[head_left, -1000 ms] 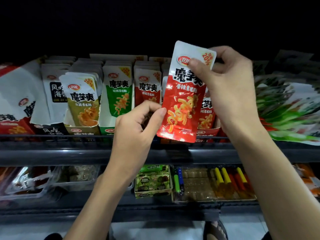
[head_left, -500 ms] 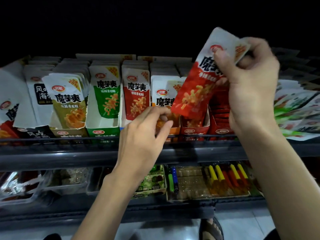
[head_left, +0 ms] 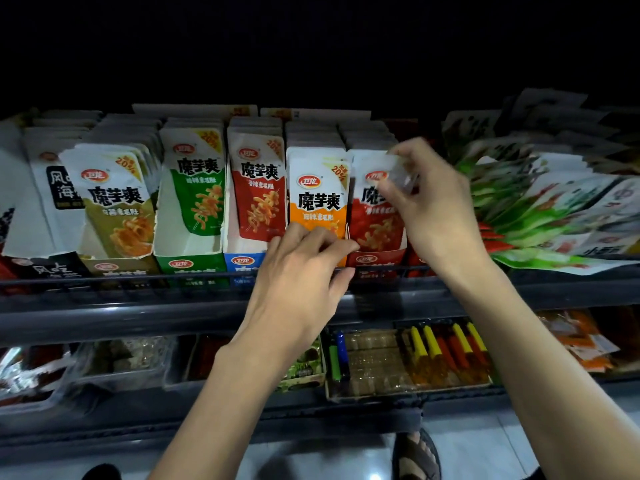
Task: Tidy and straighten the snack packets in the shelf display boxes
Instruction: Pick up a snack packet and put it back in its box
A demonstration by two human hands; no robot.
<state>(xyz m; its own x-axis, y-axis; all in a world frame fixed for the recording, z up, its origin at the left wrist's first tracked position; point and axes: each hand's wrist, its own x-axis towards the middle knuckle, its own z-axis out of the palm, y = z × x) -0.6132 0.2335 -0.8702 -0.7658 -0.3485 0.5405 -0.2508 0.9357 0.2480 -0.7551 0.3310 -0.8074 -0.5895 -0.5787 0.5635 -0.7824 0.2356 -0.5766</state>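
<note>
The red packet (head_left: pixel 377 216) stands upright at the front of the red box (head_left: pixel 375 259), the rightmost box in the row on the upper shelf (head_left: pixel 138 306). The right hand (head_left: pixel 433 206) has its fingers (head_left: pixel 391 195) pinched on the packet's top right corner (that corner is blurred, so the exact grip is hard to read). The left hand (head_left: pixel 301 271) sits lower, at the boundary between the red box and the orange packet (head_left: pixel 317 199) beside it; its fingers curl loosely against the packet fronts, but whether they grasp anything I cannot tell. Left of the orange packet stand another red packet in a blue box (head_left: pixel 242 261), a green packet (head_left: pixel 199 188) in a green box, then an olive packet (head_left: pixel 117 206), tilted. To the right of the red box, a fan of green-and-white packets (head_left: pixel 540 209) lies leaning over. On the lower shelf below sit clear trays (head_left: pixel 381 365) of snacks, with yellow and red sticks (head_left: pixel 446 351) at the right.
</note>
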